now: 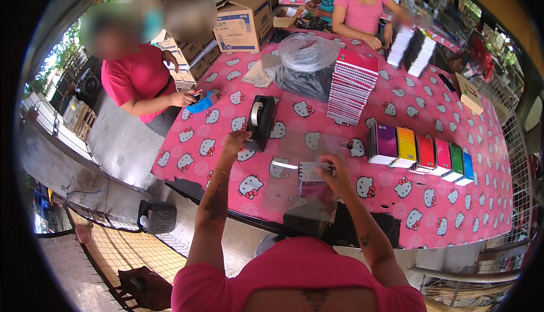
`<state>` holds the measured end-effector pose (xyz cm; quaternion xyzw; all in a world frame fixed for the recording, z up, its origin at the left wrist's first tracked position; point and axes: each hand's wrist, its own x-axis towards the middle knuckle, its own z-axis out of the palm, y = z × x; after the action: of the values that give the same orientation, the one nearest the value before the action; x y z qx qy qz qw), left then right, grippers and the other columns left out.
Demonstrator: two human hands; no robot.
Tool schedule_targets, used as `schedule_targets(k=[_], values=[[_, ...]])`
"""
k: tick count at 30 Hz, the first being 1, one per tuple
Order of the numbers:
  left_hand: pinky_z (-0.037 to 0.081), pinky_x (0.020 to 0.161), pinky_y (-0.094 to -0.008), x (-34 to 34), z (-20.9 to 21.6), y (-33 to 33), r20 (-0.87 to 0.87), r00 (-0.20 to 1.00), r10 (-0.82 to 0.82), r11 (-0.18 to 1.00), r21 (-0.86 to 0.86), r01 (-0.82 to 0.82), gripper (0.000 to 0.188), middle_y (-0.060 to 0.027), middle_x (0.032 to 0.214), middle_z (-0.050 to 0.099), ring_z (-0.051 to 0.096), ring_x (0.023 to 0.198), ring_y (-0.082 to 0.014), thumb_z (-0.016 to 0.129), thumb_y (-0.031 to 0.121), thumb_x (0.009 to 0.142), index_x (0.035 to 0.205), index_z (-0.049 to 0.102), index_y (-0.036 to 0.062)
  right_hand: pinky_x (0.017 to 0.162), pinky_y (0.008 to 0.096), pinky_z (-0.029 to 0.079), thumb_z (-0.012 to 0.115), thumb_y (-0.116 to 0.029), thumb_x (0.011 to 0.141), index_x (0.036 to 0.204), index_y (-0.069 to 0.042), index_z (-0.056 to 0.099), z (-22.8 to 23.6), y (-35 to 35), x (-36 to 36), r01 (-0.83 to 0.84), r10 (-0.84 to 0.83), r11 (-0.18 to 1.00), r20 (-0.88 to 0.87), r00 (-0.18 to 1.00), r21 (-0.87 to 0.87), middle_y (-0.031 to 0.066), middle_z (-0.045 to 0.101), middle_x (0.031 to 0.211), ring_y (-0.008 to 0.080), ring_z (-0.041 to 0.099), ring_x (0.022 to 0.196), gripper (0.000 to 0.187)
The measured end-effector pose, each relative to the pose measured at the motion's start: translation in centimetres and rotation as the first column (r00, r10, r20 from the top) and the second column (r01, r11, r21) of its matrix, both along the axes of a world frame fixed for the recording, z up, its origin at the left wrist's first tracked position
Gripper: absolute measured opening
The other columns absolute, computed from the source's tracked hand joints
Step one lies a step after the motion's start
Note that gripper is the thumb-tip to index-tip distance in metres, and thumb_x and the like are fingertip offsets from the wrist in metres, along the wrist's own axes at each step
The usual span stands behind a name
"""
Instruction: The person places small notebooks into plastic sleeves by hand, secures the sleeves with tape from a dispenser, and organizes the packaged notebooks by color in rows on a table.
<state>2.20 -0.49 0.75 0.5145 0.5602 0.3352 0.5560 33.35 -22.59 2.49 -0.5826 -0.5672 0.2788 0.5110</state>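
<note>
The counter (453, 215) wears a pink patterned cover. A tall stack of notebooks (352, 88) stands beyond the work area; a row of coloured notebooks (403, 145) stands to the right, grouped by colour, presumably for easy picking. A clear plastic sheet (275, 190) lies in front of the person, near the black tape dispenser (266, 128), which seems placed for quick reach. The left hand (238, 140) is at the dispenser's near end, fingers bunched; any grip on tape cannot be told. The right hand (333, 171), part-closed, holds the small notebook (309, 172) by its right side over the sheet, apparently to steady it.
</note>
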Motion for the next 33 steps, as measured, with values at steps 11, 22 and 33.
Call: schedule_targets(k=[11, 22, 33], values=[[0.049, 0.059, -0.0426, -2.2, -1.5, -2.4, -0.795, 0.238, 0.557, 0.652, 0.597, 0.467, 0.004, -0.0090, 0.077, 0.067, 0.066, 0.072, -0.0254, 0.062, 0.010, 0.086, 0.083, 0.064, 0.0063, 0.084, 0.0361, 0.049, 0.071, -0.012, 0.082, 0.112, -0.002, 0.058, -0.2, -0.1, -1.0, 0.058, -0.058, 0.998, 0.063, 0.996, 0.013, 0.0129, 0.065, 0.101, 0.0251, 0.064, 0.094, 0.034], [0.049, 0.067, -0.0419, 17.7, 13.1, -6.7, -0.841, -0.044, -0.539, -0.098, 0.011, 0.995, 0.025, -0.0105, 0.078, 0.067, 0.066, 0.077, -0.0288, 0.077, 0.025, 0.076, 0.085, 0.066, 0.0048, 0.084, 0.0350, 0.049, 0.073, -0.011, 0.082, 0.115, -0.005, 0.053, -0.9, 0.0, 0.1, -0.028, 0.030, 0.999, -0.163, 0.986, 0.016, 0.0094, 0.061, 0.103, 0.0204, 0.061, 0.096, 0.039], [0.051, 0.075, -0.0320, 12.6, -0.6, -5.0, -0.189, 0.647, -0.738, 0.509, 0.473, 0.719, 0.026, -0.0049, 0.086, 0.065, 0.061, 0.078, -0.0151, 0.070, 0.025, 0.088, 0.099, 0.063, 0.0026, 0.098, 0.0345, 0.043, 0.067, -0.019, 0.092, 0.136, -0.009, 0.047, -3.5, -1.0, -1.1, -0.006, 0.016, 1.000, -0.395, 0.919, 0.026, 0.0071, 0.053, 0.123, 0.0189, 0.051, 0.114, 0.049]])
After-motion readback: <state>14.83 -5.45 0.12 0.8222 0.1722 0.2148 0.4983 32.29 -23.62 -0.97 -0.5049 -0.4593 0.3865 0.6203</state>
